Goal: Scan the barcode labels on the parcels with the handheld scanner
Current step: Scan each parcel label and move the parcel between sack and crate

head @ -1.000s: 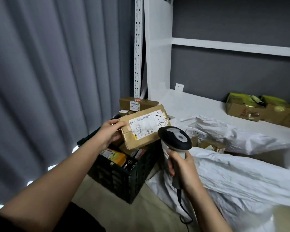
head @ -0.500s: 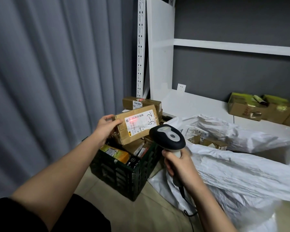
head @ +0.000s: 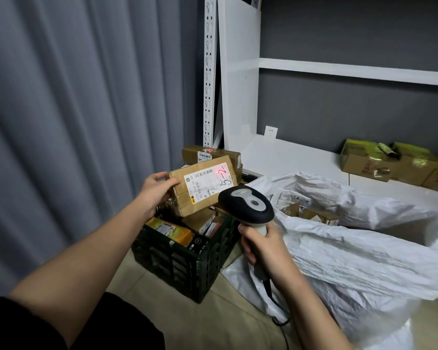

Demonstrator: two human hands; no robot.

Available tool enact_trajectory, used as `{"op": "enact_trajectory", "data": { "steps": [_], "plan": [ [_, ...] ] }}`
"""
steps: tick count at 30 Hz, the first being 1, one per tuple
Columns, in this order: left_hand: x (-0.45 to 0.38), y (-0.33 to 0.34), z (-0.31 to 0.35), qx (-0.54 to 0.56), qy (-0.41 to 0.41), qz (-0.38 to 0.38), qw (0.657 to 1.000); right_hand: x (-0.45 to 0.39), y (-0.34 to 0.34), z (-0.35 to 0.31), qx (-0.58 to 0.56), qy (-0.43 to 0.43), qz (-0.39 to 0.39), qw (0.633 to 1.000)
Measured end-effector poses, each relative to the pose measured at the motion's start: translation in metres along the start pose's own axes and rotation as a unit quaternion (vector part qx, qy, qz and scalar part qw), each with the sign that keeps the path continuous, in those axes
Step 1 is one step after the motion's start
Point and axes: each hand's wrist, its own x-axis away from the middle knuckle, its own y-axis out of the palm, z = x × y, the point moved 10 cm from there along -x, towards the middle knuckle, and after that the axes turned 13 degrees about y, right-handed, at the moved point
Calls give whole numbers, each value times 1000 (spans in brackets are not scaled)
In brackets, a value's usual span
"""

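Red glow's slid to label (head: pixel 209 181) top-right; our left hand (head: pixel 155 190) grips parcel (head: pixel 202 188) over crate (head: pixel 187 258), right hand (head: pixel 261 245) clamped round scanner (head: pixel 247 204).

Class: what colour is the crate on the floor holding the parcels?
Dark green, nearly black, crate; the head view shows it.

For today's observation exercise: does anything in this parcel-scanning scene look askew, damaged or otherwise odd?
The scanner's red glow falls by the handwritten mark on the held parcel's label, not squarely on the barcode stripes. Parcels sit heaped unevenly in the black crate. Nothing looks damaged.
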Motion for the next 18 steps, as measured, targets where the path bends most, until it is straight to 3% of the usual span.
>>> {"op": "enact_trajectory", "data": {
  "steps": [14, 18],
  "plan": [
    [-4, 11, -4, -19, -10, -8, 1000, -12, -9, 10, -48, 17, -2, 999],
    [-11, 33, 5, -49, -4, -9, 999, -22, -32, 22, -88, 30, 49, 994]
  ]
}}
